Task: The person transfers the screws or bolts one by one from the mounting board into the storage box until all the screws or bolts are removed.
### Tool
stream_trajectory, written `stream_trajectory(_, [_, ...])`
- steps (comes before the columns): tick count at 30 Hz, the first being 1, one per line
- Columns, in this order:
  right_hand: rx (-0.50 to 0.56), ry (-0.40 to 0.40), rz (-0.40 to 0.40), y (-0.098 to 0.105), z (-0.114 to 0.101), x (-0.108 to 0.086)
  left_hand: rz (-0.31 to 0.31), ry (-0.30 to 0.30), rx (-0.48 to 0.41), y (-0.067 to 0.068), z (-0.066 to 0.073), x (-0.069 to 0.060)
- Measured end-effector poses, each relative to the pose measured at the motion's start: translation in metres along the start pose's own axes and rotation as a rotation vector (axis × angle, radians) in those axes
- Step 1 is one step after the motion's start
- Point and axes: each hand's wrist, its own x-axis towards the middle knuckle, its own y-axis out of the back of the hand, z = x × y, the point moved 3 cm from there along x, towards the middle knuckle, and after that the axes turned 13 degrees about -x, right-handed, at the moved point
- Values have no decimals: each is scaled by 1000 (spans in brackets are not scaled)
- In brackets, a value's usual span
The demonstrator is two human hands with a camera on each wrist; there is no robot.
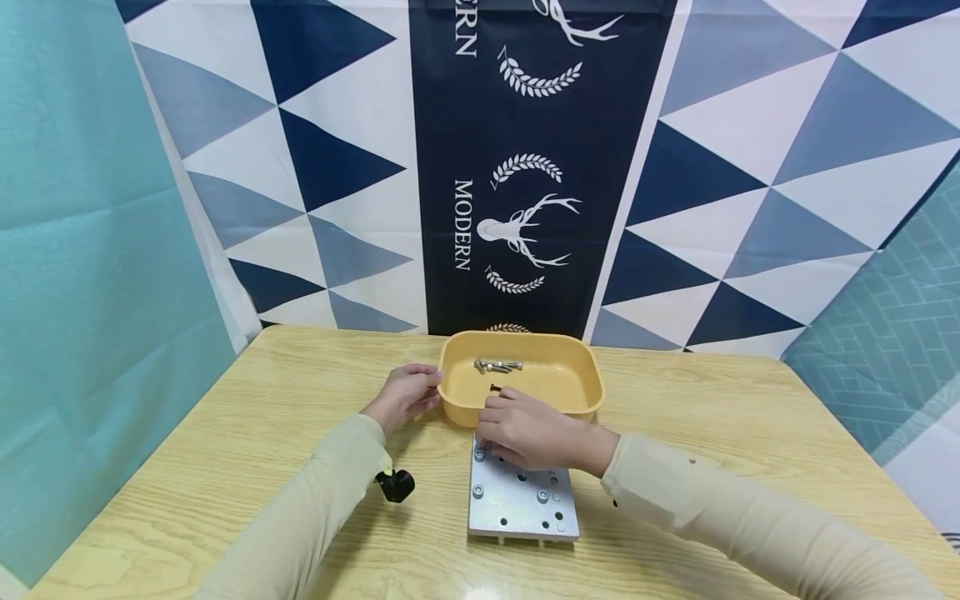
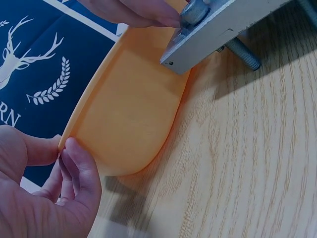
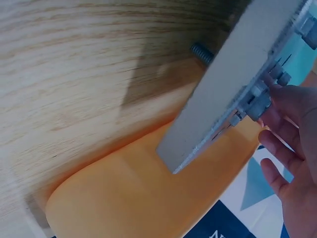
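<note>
A silver metal plate [image 1: 517, 510] with several holes stands raised above the wooden table on bolts whose threaded ends show beneath it. My right hand [image 1: 528, 429] is at the plate's far end, its thumb and fingers around the head of a bolt [image 3: 258, 105] there. Other bolts sit in the plate, one of them a socket-head bolt [image 1: 542, 495] near the right side. Just beyond the plate is a yellow plastic basin [image 1: 555, 375]. My left hand [image 1: 407, 395] pinches its left rim between thumb and fingers.
Several loose bolts [image 1: 498, 367] lie in the basin. A small dark piece [image 1: 495, 388] shows by my right fingers, too small to identify. Patterned cloth [image 1: 345, 208] hangs behind the table [image 1: 675, 400]. A black device [image 1: 395, 485] is at my left wrist.
</note>
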Motion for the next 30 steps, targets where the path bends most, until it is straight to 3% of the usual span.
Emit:
stream_trajectory(6, [-15,11,18,-2,-1,0,3,0,0,0,1,-1])
stream_trajectory(13, [7,-11,-14,-3,-2,1,0,-2,5,0,0,0])
stream_trajectory(19, [0,-22,27,-5,-2,2,-10,0,-11,0,-2,3])
stream_trajectory(30, [40,-37,27,-3,1,4,-15,2,-27,0,-2,4])
